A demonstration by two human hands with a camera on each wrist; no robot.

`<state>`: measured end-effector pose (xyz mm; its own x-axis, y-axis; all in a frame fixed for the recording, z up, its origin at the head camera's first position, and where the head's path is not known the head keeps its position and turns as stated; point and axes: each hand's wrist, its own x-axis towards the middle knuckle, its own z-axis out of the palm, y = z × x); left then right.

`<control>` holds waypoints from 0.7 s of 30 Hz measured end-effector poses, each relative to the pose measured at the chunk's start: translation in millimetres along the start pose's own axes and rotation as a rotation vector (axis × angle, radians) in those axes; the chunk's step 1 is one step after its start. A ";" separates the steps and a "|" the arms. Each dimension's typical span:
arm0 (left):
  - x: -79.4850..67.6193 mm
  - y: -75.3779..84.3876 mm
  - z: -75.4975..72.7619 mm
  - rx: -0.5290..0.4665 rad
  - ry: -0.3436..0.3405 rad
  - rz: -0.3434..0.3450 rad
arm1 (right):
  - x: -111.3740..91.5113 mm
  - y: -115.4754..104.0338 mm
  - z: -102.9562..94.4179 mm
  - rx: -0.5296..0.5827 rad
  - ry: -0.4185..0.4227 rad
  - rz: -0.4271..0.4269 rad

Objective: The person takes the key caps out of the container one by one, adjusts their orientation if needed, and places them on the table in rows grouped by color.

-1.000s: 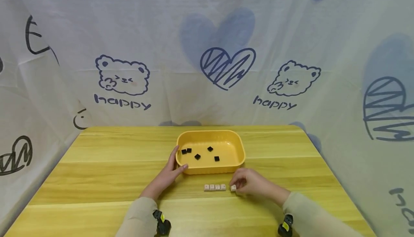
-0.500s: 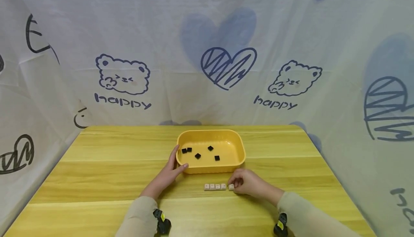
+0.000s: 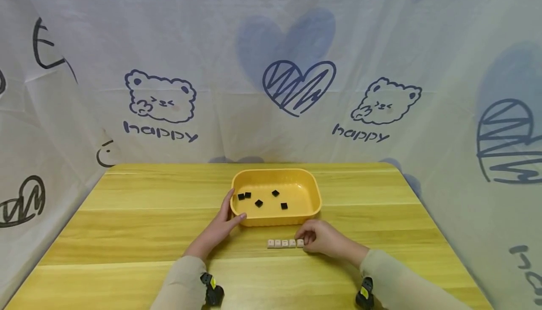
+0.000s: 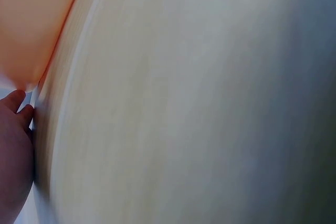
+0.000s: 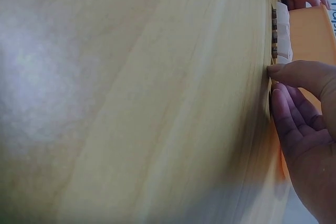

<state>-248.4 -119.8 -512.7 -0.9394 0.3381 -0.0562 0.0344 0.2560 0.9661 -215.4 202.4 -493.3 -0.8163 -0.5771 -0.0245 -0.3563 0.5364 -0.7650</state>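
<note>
In the head view my right hand point(image 3: 319, 237) pinches a small white keycap point(image 3: 300, 242) at the right end of a row of several white keycaps point(image 3: 281, 243). That keycap sits right beside its neighbour in the row. From the right wrist, thumb and fingertips point(image 5: 275, 69) are seen low at the table, at the end of the white row point(image 5: 283, 30). My left hand point(image 3: 219, 227) holds the near left corner of a yellow tray point(image 3: 279, 222), thumb at the front rim and fingers along the left side. Several black keycaps point(image 3: 284, 206) lie scattered in the tray.
The wood-grain table point(image 3: 139, 225) reaches back to a white hanging cloth point(image 3: 237, 126) printed with bears and hearts. More cloth hangs along both sides. A dark wrist device point(image 3: 365, 293) is worn at the right sleeve, and another point(image 3: 212, 290) at the left.
My right hand has slid the pinched keycap leftward, narrowing the gap until it stands beside the others in the row. The left hand and tray hold still.
</note>
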 end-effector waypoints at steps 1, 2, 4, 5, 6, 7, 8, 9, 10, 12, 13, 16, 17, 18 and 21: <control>0.1 0.2 0.1 0.002 -0.002 0.000 | 0.1 0.0 0.1 0.001 0.000 0.000; 0.2 0.4 0.1 0.004 -0.003 -0.001 | 0.3 0.1 0.1 0.001 0.000 0.000; 0.6 0.9 0.1 0.006 -0.004 0.002 | 0.5 0.0 0.2 0.003 0.001 0.000; 0.8 1.2 0.1 0.002 -0.003 0.005 | 0.6 0.0 0.3 0.003 0.001 0.001; 1.0 1.5 0.1 -0.001 -0.004 0.009 | 0.7 -0.2 0.3 0.002 0.001 0.001; 1.1 1.6 0.0 -0.002 -0.005 0.010 | 0.8 -0.4 0.2 0.000 0.003 0.001; 1.2 1.7 0.0 -0.004 -0.004 0.012 | 0.9 -0.7 0.1 -0.001 0.003 0.002; 1.3 1.9 0.1 -0.005 -0.004 0.011 | 0.9 -1.1 0.0 -0.001 0.003 0.003; 1.4 1.9 0.1 -0.006 -0.004 0.010 | 0.9 -1.5 -0.2 -0.002 0.004 0.005; 1.5 2.2 0.1 -0.006 -0.007 0.008 | 0.8 -2.2 -0.5 -0.003 0.007 0.005; 1.5 2.1 0.0 -0.006 -0.007 0.006 | 0.7 -2.5 -0.6 -0.001 0.010 0.006; 1.9 2.0 0.0 -0.010 -0.007 0.007 | -0.5 -3.4 -1.3 0.005 0.027 -0.004; 1.8 1.9 0.0 -0.011 -0.007 0.007 | -1.2 -4.1 -1.7 0.008 0.033 -0.010; 1.8 1.8 0.0 -0.013 -0.007 0.006 | -1.9 -5.2 -2.4 0.010 0.038 -0.017; 1.3 1.9 -0.2 -0.012 -0.005 0.001 | -4.6 -12.0 -6.4 0.012 0.049 -0.036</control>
<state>-249.7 -119.1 -510.9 -0.9377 0.3429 -0.0562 0.0312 0.2444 0.9692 -210.3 202.6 -479.8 -0.8245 -0.5648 0.0340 -0.3803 0.5087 -0.7724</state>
